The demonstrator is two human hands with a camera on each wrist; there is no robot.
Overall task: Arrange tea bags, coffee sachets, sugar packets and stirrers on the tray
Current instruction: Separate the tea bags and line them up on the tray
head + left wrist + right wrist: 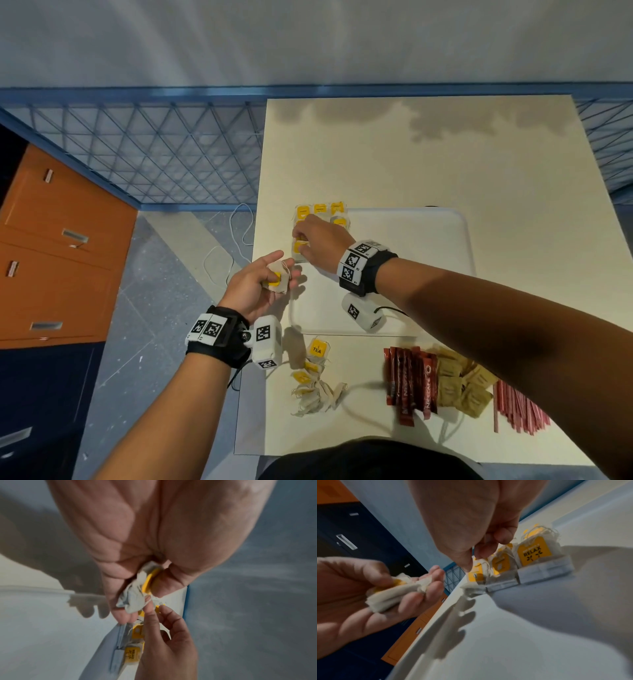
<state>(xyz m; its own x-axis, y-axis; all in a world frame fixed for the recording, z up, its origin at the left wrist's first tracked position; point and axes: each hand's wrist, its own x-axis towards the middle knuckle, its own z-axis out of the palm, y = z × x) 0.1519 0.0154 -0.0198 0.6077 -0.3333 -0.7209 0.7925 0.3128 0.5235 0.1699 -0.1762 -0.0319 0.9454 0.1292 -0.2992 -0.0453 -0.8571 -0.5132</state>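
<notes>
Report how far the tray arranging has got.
Done: several tea bags sit in rows at the tray's far left corner. In hand: the right hand sets another there; the left hand holds more. Left: loose tea bags, coffee sachets, sugar packets and stirrers on the table.

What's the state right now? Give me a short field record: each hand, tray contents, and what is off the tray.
left hand: holds tea bags in the palm, beside the tray's left edge
right hand: pinches a tea bag at the tray's far-left corner
tray: white, tea bags in rows at the far-left corner only
loose tea bags: on the table, near side of the tray
coffee sachets: on the table
sugar packets: on the table
stirrers: on the table
</notes>
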